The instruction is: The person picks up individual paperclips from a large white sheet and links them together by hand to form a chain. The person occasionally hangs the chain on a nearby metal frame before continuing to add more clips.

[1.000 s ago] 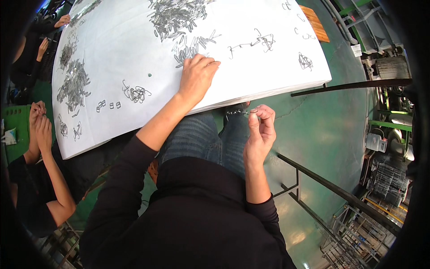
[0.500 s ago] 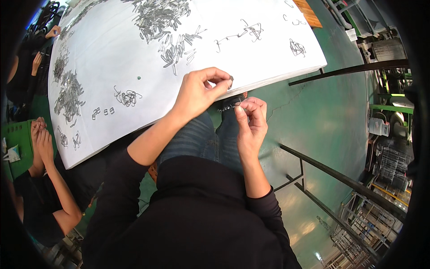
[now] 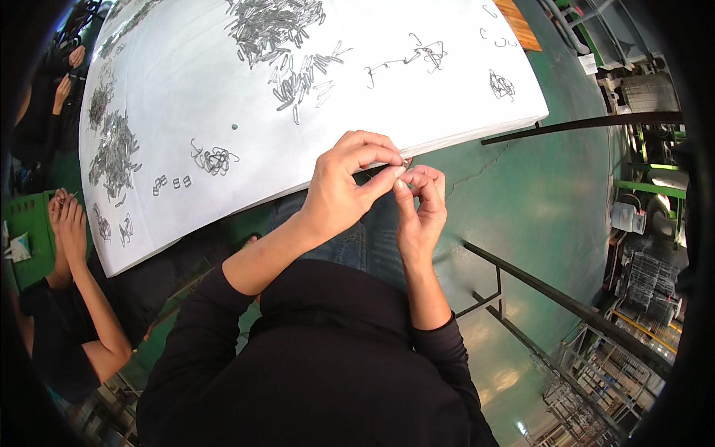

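My left hand [image 3: 354,179] is beyond the near edge of the white-covered table [image 3: 186,216], thumb and forefinger pinched on a small metal piece [image 3: 406,162] that is mostly hidden. Just to its right, my right hand [image 3: 421,208] also pinches, its fingertips meeting the left ones. A thin wire piece showed there earlier; now the fingers cover it. Both hands are over my lap and the floor. On the table lie a large pile of oblong wire links [image 3: 272,33], a looser scatter of links [image 3: 302,78] and a tangle of wire hooks [image 3: 214,159].
Joined hooks [image 3: 432,54] and another hook tangle [image 3: 502,86] lie farther right. Several small links [image 3: 177,182] are near the left edge, by a green speck [image 3: 234,127]. Another person's hands [image 3: 68,223] work at left. Dark metal bars [image 3: 566,298] stand at right.
My left hand has moved right and toward me, bringing its fingertips to the right hand's. The right hand has barely moved. The view has shifted slightly.
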